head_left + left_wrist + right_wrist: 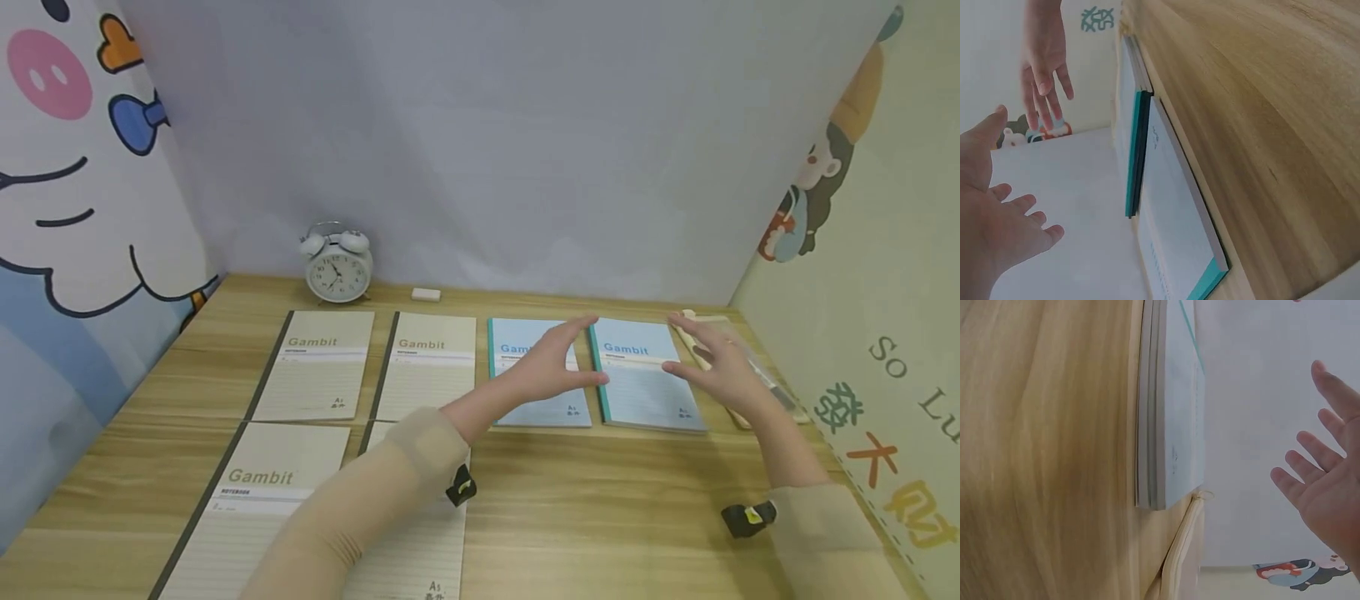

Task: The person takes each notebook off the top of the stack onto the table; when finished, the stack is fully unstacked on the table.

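You have two light blue notebooks lying flat and closed, side by side on the wooden desk. The right notebook point(649, 377) is a thicker stack with a teal spine on its left edge. The left notebook point(525, 367) lies just beside it, partly hidden.

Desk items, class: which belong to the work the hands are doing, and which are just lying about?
In the work:
right-hand pale blue paper notebook
left hand
right hand

Lying about:
left-hand pale blue notebook
four beige notebooks
white round alarm clock
small white eraser
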`<state>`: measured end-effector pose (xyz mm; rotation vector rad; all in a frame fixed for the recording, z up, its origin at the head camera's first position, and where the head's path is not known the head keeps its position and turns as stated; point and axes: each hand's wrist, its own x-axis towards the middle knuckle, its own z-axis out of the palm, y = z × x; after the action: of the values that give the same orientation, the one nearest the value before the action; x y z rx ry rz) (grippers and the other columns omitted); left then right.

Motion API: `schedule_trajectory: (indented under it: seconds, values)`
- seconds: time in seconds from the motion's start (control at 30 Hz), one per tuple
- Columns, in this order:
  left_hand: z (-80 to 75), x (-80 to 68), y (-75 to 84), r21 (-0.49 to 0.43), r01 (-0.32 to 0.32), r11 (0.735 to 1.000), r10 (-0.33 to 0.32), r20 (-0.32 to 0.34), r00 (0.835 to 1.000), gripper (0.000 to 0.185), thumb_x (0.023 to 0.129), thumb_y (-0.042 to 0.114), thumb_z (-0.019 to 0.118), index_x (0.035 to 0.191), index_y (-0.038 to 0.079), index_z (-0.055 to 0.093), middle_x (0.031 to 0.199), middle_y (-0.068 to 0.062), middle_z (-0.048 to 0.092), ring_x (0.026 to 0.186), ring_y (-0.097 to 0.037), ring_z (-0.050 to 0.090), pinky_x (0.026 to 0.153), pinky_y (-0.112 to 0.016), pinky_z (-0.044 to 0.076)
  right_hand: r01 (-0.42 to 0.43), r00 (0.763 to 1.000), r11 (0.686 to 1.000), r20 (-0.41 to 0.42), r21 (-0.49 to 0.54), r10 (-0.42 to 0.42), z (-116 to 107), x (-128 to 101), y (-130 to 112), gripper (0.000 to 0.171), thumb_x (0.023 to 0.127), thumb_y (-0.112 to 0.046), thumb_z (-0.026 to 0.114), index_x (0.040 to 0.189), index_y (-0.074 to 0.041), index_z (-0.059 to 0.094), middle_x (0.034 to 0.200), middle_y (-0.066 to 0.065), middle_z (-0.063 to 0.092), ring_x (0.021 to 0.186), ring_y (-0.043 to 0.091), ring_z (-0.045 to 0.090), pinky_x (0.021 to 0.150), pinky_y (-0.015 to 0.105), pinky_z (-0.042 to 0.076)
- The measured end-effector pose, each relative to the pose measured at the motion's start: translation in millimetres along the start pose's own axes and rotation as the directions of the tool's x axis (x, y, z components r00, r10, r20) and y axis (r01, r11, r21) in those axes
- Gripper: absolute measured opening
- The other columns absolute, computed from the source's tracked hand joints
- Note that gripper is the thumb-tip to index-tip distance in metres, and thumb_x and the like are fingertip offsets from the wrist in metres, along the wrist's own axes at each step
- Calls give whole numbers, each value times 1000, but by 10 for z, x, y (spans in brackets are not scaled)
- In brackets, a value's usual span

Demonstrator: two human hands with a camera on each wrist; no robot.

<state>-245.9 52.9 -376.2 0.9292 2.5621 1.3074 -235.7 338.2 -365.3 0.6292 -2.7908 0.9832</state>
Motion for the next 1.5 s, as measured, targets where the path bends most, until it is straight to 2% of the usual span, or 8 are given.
schedule_trajectory:
  seconds: [0.27, 0.37, 0.53, 0.7, 0.83, 0.97, 1.2, 1.5]
  values:
    - [212, 183, -161, 15, 83, 996, -84, 67, 994, 89, 84, 42, 69, 152, 20, 15, 156, -1, 23, 142, -21, 23, 113, -40, 28, -120, 987, 992, 107, 31, 116, 24, 11, 279, 77, 89, -24, 67, 150, -7, 24, 153, 24, 21, 137, 47, 19, 104, 62, 27]
    - [276, 244, -214, 23, 118, 993, -120, 76, 990, 90, 84, 40, 69, 153, 18, 14, 156, -2, 22, 142, -21, 23, 113, -39, 26, -138, 981, 990, 140, 15, 135, 49, 15, 380, 79, 88, -28, 67, 150, -8, 23, 153, 26, 19, 136, 49, 19, 104, 62, 27]
    - [408, 323, -289, 14, 180, 984, -180, 114, 977, 91, 84, 39, 70, 152, 14, 15, 156, -3, 23, 142, -21, 24, 114, -37, 26, -160, 971, 987, 182, 2, 157, 79, 19, 502, 83, 85, -29, 70, 149, -3, 23, 152, 28, 18, 133, 54, 19, 102, 64, 27]
    - [520, 365, -289, 90, 167, 982, -180, 152, 972, 91, 84, 37, 71, 152, 10, 16, 155, -7, 25, 141, -22, 26, 113, -33, 26, -193, 953, 974, 215, -122, 216, 94, 13, 603, 90, 81, -37, 73, 149, -3, 24, 148, 32, 23, 129, 57, 26, 101, 65, 29]
    - [576, 372, -283, 187, 169, 968, -199, 155, 968, 92, 83, 40, 71, 152, 11, 17, 155, -6, 24, 143, -22, 20, 115, -33, 23, -204, 943, 959, 226, -195, 246, 99, 2, 655, 93, 78, -44, 74, 148, -5, 27, 146, 33, 26, 131, 54, 24, 102, 67, 24]
    - [603, 384, -293, 248, 188, 950, -227, 141, 964, 91, 83, 42, 70, 152, 13, 18, 155, -5, 24, 144, -23, 15, 115, -33, 21, -217, 934, 956, 243, -198, 262, 96, -14, 678, 93, 78, -48, 72, 149, -7, 27, 148, 33, 23, 134, 53, 18, 103, 67, 19]
    - [650, 440, -332, 329, 162, 930, -216, 137, 967, 88, 81, 45, 71, 149, 11, 26, 152, -5, 31, 142, -23, 24, 114, -30, 24, -239, 920, 956, 275, -169, 278, 116, -41, 705, 90, 81, -46, 70, 149, -8, 25, 148, 35, 20, 133, 56, 17, 100, 71, 19]
    - [674, 434, -345, 293, 199, 935, -241, 116, 964, 85, 80, 43, 72, 148, 14, 31, 151, -2, 35, 139, -19, 30, 113, -30, 26, -221, 926, 965, 279, -143, 253, 99, -22, 674, 88, 81, -41, 72, 148, -7, 27, 148, 34, 21, 133, 55, 17, 101, 70, 18]
